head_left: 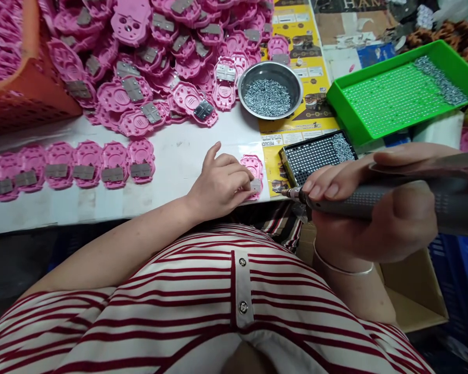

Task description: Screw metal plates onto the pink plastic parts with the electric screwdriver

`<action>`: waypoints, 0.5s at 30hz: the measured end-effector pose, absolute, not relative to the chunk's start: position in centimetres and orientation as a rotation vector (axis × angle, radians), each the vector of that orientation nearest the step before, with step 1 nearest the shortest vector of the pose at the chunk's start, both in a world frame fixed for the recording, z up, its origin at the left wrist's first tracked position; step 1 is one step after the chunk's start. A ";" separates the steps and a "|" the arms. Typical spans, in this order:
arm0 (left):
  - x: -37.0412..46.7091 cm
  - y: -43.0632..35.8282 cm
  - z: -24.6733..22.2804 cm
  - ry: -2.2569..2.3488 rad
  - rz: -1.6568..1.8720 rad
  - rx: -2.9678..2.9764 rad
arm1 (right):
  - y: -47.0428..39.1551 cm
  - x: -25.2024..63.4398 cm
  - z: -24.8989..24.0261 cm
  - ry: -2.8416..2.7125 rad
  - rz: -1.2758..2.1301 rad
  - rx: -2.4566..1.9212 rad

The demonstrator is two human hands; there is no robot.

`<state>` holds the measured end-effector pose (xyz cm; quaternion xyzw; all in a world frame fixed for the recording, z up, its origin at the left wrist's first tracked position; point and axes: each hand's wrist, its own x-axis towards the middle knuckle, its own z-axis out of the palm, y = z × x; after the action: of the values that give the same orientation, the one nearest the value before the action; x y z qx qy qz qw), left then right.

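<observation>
My right hand (368, 202) is wrapped round a dark grey electric screwdriver (347, 203), its bit pointing left near the table's front edge. My left hand (222, 184) rests on the white tabletop, its curled fingertips pressing on a pink plastic casing (252, 165) with a metal plate at its near end. The fingers partly cover this casing. The screwdriver's tip is apart from it, to its right. Just beyond the tip lies a black perforated screw tray (310, 158) with small screws gathered at its right end.
A steel bowl (271, 111) of screws stands behind the hands. Pink casings (140, 98) are heaped at the back, and several more (115, 158) stand in a row on the left. An orange basket (42, 88) is back left, a green tray (351, 127) back right.
</observation>
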<state>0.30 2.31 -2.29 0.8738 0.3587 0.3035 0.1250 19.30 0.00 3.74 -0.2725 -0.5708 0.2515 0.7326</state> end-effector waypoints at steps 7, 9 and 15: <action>0.4 2.5 -2.3 1.067 0.819 2.548 | 0.8 18.4 4.4 -1.366 0.499 -0.600; 0.4 2.6 -2.1 1.084 0.781 2.529 | 0.6 18.5 4.2 -1.381 0.536 -0.657; 0.7 2.5 -1.7 1.139 0.688 2.467 | 0.7 18.2 3.1 -1.231 0.627 -0.898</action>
<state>0.70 2.46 -1.67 0.8675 0.4007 0.2419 0.1684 18.20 0.73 3.05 -0.4000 -0.5482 0.2791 0.6794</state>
